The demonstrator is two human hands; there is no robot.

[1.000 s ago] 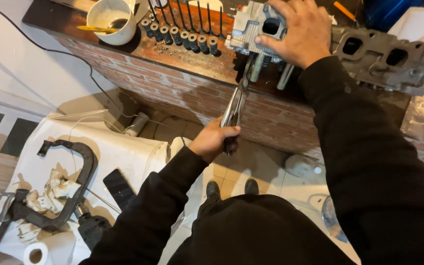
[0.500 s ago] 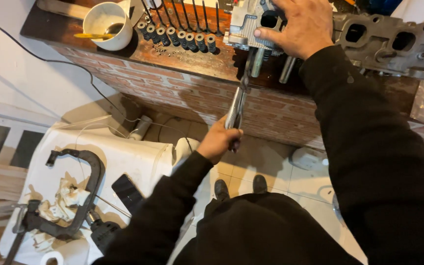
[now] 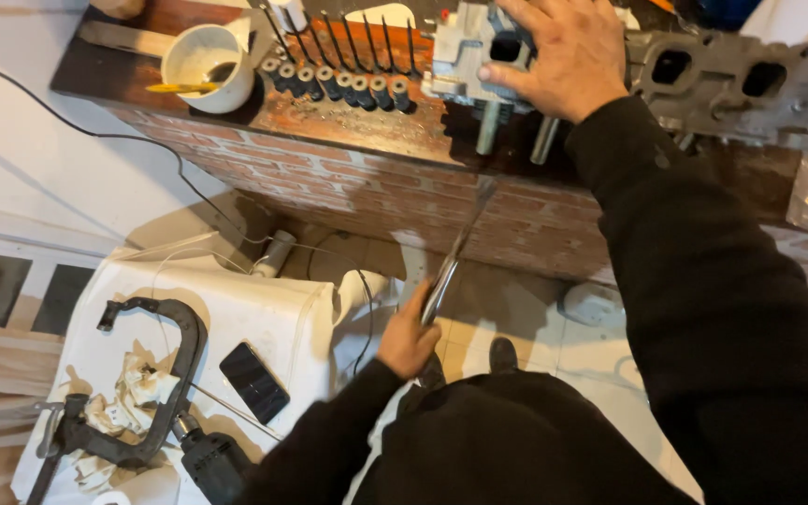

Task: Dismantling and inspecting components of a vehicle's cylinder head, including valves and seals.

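With my right hand [image 3: 561, 54] spread flat over the grey metal casting [image 3: 468, 49] at the brick-fronted bench's [image 3: 348, 122] edge, my left hand [image 3: 408, 339] fisted round a long, blurred metal tool [image 3: 454, 255], probably a bar, I should steady the casting before levering.

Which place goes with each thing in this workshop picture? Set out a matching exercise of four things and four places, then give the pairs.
Things:
1. white cup
2. long metal tool
3. phone
4. metal engine part

Places:
A. under the right hand on the counter
B. flat on the white cloth
C. in the grip of the left hand
D. at the left end of the counter

Pairs: 1-D, 2-C, 3-B, 4-A
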